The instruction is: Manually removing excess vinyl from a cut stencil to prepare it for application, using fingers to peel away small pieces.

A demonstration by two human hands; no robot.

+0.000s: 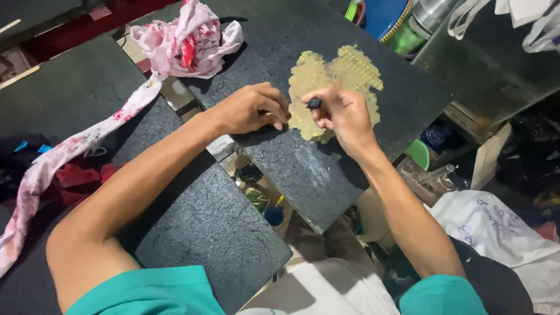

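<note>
A yellowish, ragged-edged patch of gridded material point(344, 79) lies on a dark textured board point(303, 169). My right hand point(344, 116) is closed over its near edge and pinches a small dark round object point(314, 104) between thumb and fingers. My left hand point(252, 109) rests knuckles-up on the board just left of the patch, fingers curled under, pressing at the patch's near left edge. Whether the left hand holds anything is hidden.
A second dark board point(192, 221) sits at the near left. A pink and white stained cloth point(186, 41) is bunched at the top with a long tail point(64, 157) trailing left. White bags point(496, 233) lie right; clutter shows below between the boards.
</note>
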